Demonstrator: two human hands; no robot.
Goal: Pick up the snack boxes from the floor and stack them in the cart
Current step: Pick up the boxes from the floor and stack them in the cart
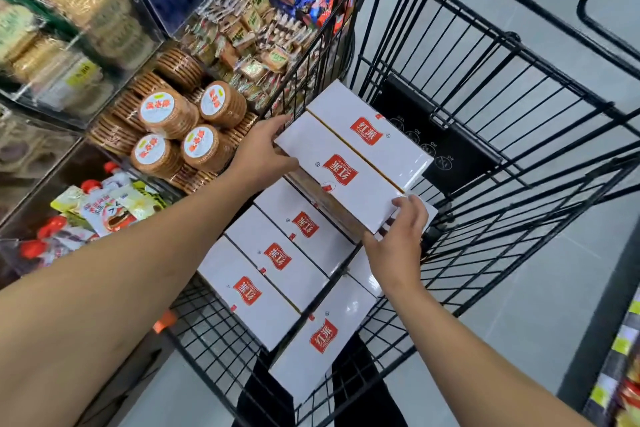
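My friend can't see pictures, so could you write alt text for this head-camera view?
Two bare hands, left and right, hold a white cardboard snack box with a red logo over more white boxes stacked in a black wire shopping cart beside snack shelves.

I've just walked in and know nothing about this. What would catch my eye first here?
First, the white snack boxes with red logos, lined up inside the black wire cart. The left hand and right hand hold the two ends of a top box, beside another at the same level. To the left, store shelves show round biscuit packs.
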